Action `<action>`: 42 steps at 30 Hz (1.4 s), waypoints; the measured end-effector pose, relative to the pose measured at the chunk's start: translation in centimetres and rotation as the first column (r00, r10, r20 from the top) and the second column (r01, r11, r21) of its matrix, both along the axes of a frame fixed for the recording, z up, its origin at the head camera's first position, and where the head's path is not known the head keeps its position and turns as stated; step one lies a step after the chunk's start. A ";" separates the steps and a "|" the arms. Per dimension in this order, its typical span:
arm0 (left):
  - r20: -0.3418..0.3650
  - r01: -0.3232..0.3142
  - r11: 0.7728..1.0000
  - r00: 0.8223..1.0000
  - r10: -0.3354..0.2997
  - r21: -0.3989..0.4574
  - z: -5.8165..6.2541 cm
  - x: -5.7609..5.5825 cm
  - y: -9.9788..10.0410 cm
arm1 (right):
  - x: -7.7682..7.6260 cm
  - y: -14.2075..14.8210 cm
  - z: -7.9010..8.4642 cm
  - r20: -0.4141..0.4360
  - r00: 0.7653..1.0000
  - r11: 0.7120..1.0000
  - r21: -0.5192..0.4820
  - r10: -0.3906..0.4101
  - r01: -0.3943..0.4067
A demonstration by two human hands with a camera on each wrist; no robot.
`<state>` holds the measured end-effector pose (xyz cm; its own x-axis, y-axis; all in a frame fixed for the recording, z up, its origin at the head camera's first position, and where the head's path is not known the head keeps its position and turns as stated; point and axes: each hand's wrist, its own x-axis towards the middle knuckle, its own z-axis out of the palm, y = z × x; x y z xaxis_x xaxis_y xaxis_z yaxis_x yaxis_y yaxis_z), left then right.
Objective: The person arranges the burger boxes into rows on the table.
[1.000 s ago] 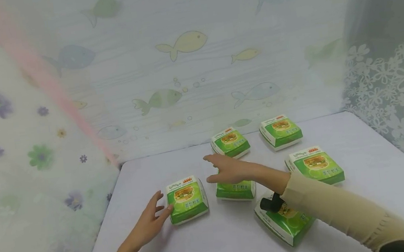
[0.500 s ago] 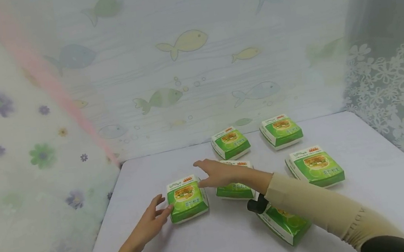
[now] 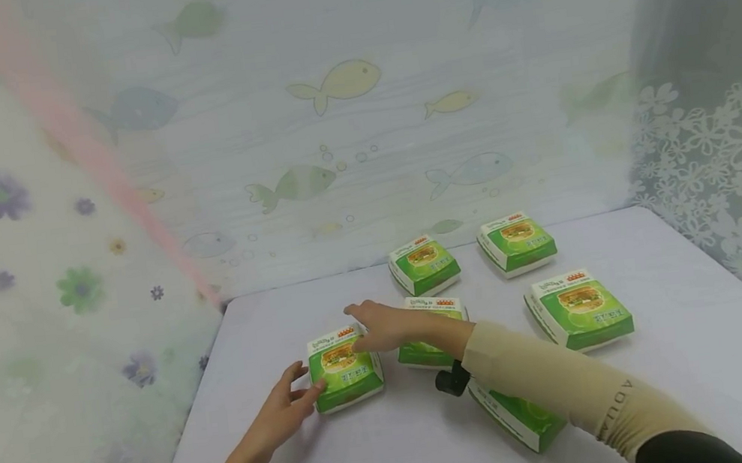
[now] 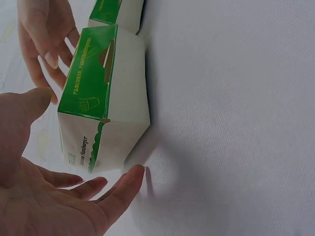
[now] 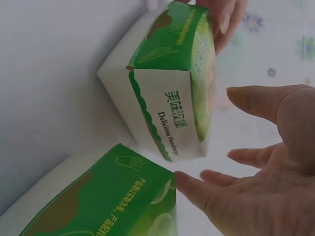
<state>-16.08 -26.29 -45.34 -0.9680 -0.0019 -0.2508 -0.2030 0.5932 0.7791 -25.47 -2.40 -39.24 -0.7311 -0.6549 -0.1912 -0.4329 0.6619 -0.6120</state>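
A green and white hamburger box (image 3: 346,385) with a burger picture on its lid sits at the left of the group. My left hand (image 3: 280,416) is at its left side, fingers spread and thumb at the lid's edge. In the left wrist view those fingers (image 4: 120,194) curve loosely around the white end of the box (image 4: 88,73). From the other side my right hand (image 3: 388,325) reaches across, thumb and fingers apart over the box's upper right corner. The right wrist view has the right thumb (image 5: 256,101) apart from the box (image 5: 172,105), which reads "Delicious Hamburger".
Right beside the right hand stands a second hamburger box (image 3: 425,354), partly hidden under the forearm. Behind are two more boxes, a left one (image 3: 423,265) and a right one (image 3: 517,242). Another box (image 3: 579,308) sits right, and one (image 3: 519,412) lies partly under the sleeve.
My right hand has moved left and slightly down, from above the middle box to the leftmost box's corner. The left hand has edged slightly right; the boxes look unmoved.
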 end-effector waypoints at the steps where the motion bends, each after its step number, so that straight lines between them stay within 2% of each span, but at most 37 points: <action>1: 0.001 -0.001 1.000 1.000 0.001 0.000 0.0 0.0 0.0 | 0.0 -0.1 -0.1 0.002 1.000 1.000 0.002 0.001 -0.001; 13: 0.008 -0.001 0.999 1.000 0.001 0.041 0.0 -0.1 0.5 | -0.6 -0.6 -0.9 0.010 0.999 0.999 0.036 0.034 -0.034; 22: 0.021 -0.007 1.000 1.000 0.006 0.028 0.0 -0.2 0.8 | -0.7 -0.7 -1.3 -0.005 0.998 0.997 0.056 0.058 -0.058; 34: 0.016 -0.002 0.999 1.000 0.001 0.052 -0.4 0.0 0.7 | -0.5 -0.8 -2.0 0.009 0.999 0.998 0.060 0.031 -0.031; 42: -0.019 -0.003 0.996 1.000 0.005 0.087 -0.9 -1.0 -0.2 | -0.6 -0.8 -1.9 -0.055 0.998 0.996 0.084 0.032 -0.027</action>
<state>-17.11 -26.47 -46.28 -0.9726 0.0153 -0.2319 -0.1900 0.5220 0.8315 -26.10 -3.16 -41.11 -0.7227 -0.6600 -0.2051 -0.4854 0.6959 -0.5292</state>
